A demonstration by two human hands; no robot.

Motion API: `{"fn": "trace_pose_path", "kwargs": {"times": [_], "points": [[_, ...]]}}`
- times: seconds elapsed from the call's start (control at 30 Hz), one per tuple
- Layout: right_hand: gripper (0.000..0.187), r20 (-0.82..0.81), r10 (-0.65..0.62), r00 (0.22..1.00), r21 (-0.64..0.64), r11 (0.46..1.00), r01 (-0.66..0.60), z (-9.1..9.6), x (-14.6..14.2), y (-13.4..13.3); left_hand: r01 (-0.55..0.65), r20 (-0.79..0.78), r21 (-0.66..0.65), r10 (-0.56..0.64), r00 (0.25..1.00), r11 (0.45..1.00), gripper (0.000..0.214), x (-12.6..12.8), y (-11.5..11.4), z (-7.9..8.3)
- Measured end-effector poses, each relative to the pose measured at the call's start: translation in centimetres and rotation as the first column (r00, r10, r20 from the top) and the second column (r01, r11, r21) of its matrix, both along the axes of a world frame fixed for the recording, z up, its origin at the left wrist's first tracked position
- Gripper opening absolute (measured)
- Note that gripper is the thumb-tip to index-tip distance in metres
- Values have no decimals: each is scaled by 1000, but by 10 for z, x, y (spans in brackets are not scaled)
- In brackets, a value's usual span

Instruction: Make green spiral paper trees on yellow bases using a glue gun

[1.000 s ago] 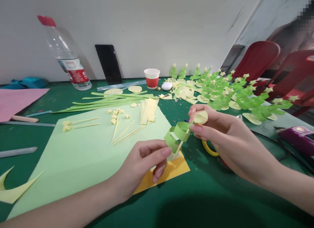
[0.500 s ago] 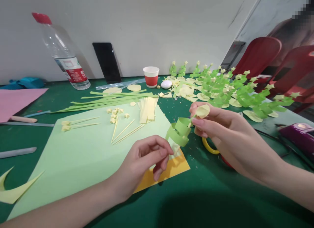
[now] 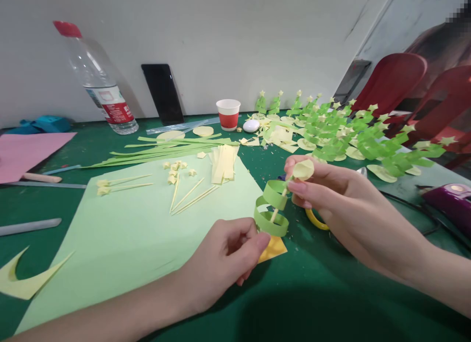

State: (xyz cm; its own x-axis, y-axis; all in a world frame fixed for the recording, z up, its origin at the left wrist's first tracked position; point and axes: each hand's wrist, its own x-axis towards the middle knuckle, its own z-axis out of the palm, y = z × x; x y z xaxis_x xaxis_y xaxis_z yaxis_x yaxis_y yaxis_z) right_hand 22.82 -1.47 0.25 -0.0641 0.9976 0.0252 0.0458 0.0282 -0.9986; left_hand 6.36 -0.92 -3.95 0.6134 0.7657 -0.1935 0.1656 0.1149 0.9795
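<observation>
A half-made paper tree (image 3: 273, 208), green strip coiled in loops on a thin wooden stick, hangs in the air between my hands. My right hand (image 3: 331, 199) pinches its upper end, where a pale yellow paper disc (image 3: 303, 169) sits on the stick. My left hand (image 3: 228, 256) is closed in a pinch at the lower end of the green strip, just below the bottom loop. Under both lies a light green paper sheet (image 3: 128, 234) with an orange-yellow sheet (image 3: 274, 247) peeking out beneath it.
On the green sheet lie sticks with yellow stars (image 3: 121, 185), loose stars (image 3: 174, 168) and yellow strips (image 3: 223, 164). Several finished paper trees (image 3: 349, 136) stand at the right. A water bottle (image 3: 99, 84), phone (image 3: 162, 94), red cup (image 3: 228, 115), purple glue gun (image 3: 451, 204) and yellow-handled scissors (image 3: 314, 220) are around.
My left hand has drawn the strip's lower end down and toward me. The coil has stretched into looser loops along the stick. My right hand has stayed nearly in place.
</observation>
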Motion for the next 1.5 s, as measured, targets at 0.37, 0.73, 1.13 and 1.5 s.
{"fn": "trace_pose_path", "kwargs": {"times": [0.37, 0.73, 1.13, 1.5], "points": [[17, 36, -42, 998, 13, 999, 42, 4, -2, 0, -452, 211, 49, 433, 876, 891, 9, -4, -1, -7], [14, 9, -62, 998, 21, 998, 62, 1, -1, -1, -236, 259, -120, 260, 930, 964, 17, -1, 4, -8], [12, -84, -29, 996, -23, 999, 28, -1, -4, 0, -10, 10, 35, 9, 1000, 999, 25, 4, 0, 0], [14, -130, -30, 991, -150, 989, 10, -1, -1, 1, -25, 14, 126, 23, 1000, 992, 29, 3, -1, 2]]}}
